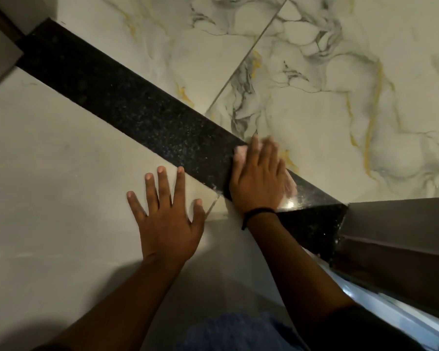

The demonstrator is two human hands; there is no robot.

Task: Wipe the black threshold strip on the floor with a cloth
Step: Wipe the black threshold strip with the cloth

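Note:
A black speckled threshold strip (127, 102) runs diagonally across the floor from the upper left to the lower right. My right hand (257, 178) lies flat on the strip near its right end, pressing a pale pink cloth (241, 152) that peeks out at the fingertips and the right side; most of the cloth is hidden under the palm. The fingers look blurred. My left hand (166, 216) rests flat with fingers spread on the plain grey tile just below the strip, holding nothing.
White marble-look tiles (340, 84) with grey and gold veins lie beyond the strip. A dark door frame (395, 236) stands at the strip's right end, and another frame piece (0, 51) at its upper left. My blue-clad knee (238, 333) shows at the bottom.

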